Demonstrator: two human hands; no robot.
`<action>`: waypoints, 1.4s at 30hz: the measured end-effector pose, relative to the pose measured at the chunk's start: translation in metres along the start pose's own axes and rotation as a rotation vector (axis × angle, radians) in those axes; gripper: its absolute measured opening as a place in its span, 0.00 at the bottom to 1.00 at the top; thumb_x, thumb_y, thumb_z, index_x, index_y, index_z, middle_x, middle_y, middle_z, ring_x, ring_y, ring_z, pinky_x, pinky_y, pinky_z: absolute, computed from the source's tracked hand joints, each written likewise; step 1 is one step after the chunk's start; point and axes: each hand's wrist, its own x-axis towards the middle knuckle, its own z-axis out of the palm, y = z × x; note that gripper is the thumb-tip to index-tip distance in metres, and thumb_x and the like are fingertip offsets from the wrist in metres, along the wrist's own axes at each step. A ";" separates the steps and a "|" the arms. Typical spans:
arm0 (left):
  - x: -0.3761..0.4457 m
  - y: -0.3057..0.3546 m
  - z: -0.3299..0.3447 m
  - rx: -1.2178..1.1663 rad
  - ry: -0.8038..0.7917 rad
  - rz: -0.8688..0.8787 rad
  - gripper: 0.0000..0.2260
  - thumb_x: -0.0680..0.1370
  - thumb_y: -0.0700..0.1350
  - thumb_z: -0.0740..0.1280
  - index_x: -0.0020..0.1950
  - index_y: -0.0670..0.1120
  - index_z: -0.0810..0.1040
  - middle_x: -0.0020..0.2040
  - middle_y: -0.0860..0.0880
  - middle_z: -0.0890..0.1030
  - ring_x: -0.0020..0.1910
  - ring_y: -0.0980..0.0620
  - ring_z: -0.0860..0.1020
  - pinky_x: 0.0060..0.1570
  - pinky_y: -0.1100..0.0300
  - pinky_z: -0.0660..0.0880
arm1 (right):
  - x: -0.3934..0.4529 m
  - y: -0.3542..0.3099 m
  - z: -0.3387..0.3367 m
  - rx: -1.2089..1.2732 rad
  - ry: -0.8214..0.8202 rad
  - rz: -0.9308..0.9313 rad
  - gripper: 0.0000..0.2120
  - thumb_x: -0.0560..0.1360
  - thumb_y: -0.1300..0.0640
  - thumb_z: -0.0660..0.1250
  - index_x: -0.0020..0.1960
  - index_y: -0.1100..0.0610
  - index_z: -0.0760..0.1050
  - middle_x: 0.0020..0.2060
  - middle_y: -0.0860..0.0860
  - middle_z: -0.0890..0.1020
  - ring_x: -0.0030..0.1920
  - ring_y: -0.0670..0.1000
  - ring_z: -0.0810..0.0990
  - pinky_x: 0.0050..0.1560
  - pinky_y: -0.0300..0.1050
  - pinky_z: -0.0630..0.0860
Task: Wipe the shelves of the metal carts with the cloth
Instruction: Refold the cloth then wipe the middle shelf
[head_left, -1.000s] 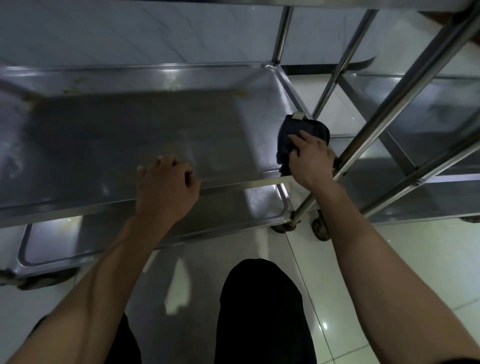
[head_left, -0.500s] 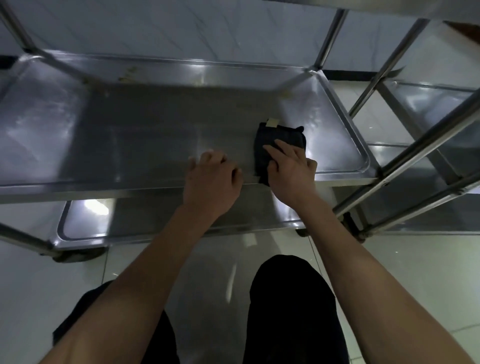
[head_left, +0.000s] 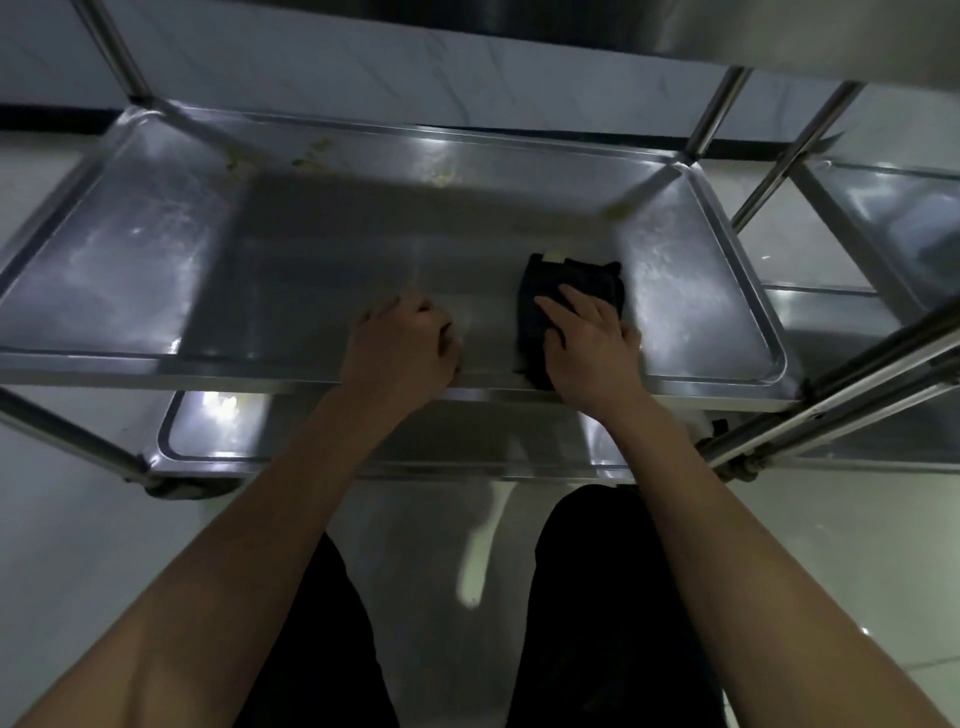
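As a person wipes a metal cart, the right hand presses the dark cloth flat, fingers spread, on the middle shelf near its front rim, while the left hand grips that rim, fingers curled. Yellowish residue along the back edge could be missed or smeared. A pale tag on the cloth shows no legible writing.

Cloth part-hidden, left fingertips maybe blurred
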 end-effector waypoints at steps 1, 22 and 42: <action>0.000 0.000 0.001 0.003 -0.014 0.006 0.13 0.80 0.56 0.63 0.56 0.51 0.82 0.60 0.50 0.78 0.60 0.44 0.75 0.62 0.48 0.71 | 0.007 -0.008 0.003 0.009 -0.006 -0.029 0.22 0.81 0.52 0.57 0.75 0.42 0.66 0.78 0.46 0.62 0.77 0.52 0.57 0.71 0.57 0.55; 0.016 0.005 -0.004 -0.012 -0.067 -0.087 0.13 0.78 0.53 0.65 0.51 0.48 0.85 0.59 0.48 0.78 0.56 0.43 0.76 0.60 0.45 0.74 | 0.070 -0.031 0.030 0.159 -0.021 -0.124 0.21 0.81 0.48 0.54 0.73 0.41 0.68 0.77 0.44 0.62 0.77 0.51 0.57 0.71 0.58 0.55; 0.064 0.123 0.043 0.011 -0.021 0.143 0.12 0.80 0.54 0.62 0.53 0.52 0.83 0.54 0.46 0.81 0.53 0.41 0.77 0.56 0.42 0.76 | 0.066 0.169 -0.059 0.074 0.086 0.265 0.22 0.81 0.51 0.55 0.74 0.41 0.67 0.78 0.47 0.62 0.77 0.55 0.57 0.74 0.58 0.52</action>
